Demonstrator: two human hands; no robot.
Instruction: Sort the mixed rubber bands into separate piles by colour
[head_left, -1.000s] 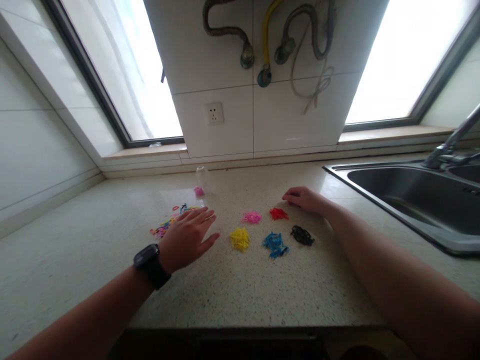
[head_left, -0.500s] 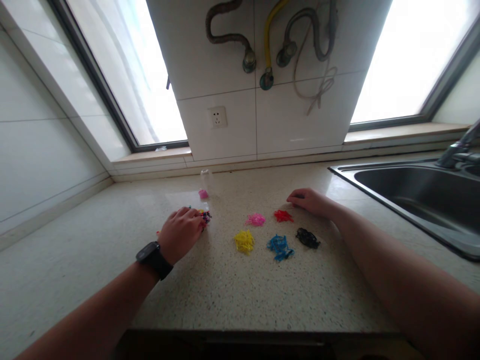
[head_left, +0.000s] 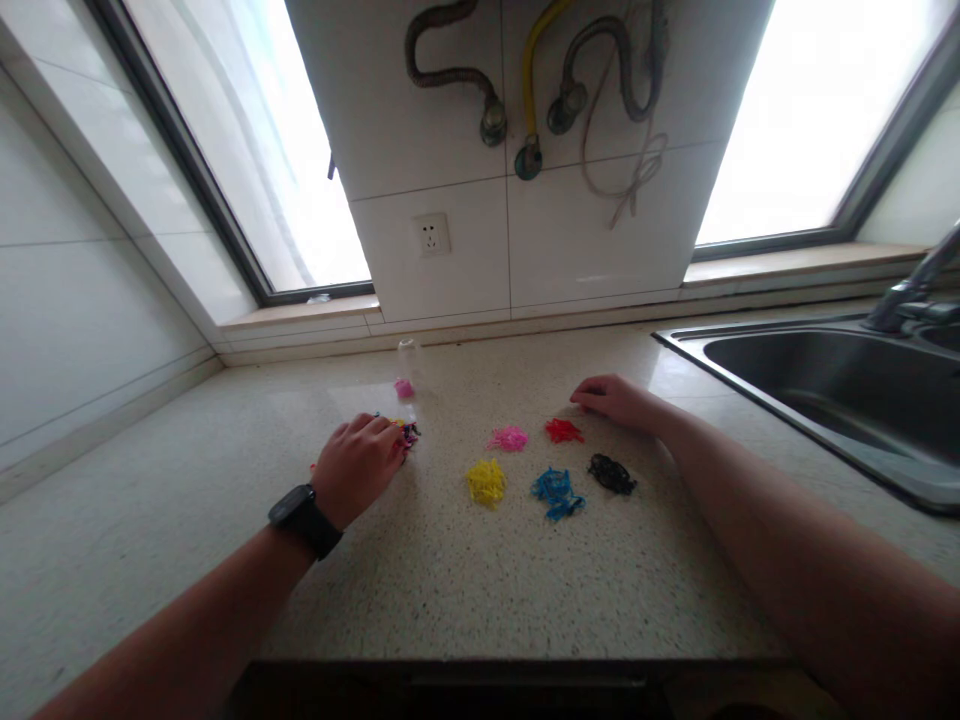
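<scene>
On the speckled counter (head_left: pixel 465 580) lie small sorted heaps of rubber bands: pink (head_left: pixel 508 438), red (head_left: pixel 562 431), yellow (head_left: pixel 486 482), blue (head_left: pixel 556 491) and black (head_left: pixel 611 473). My left hand (head_left: pixel 358 466), with a black watch on the wrist, rests fingers curled on a mixed-colour pile of bands (head_left: pixel 406 431); most of that pile is hidden under the hand. My right hand (head_left: pixel 613 399) lies on the counter just right of the red heap, fingers curled, touching no heap.
A small clear bottle (head_left: pixel 406 368) with a pink base stands behind the mixed pile. A steel sink (head_left: pixel 840 395) with a tap sits at the right. The tiled wall behind carries a socket (head_left: pixel 433 235) and hoses. The counter's front edge runs along the bottom.
My left hand, spread flat above the mixed pile a second ago, has curled down onto it and gathered the bands together. The right hand has stayed in place.
</scene>
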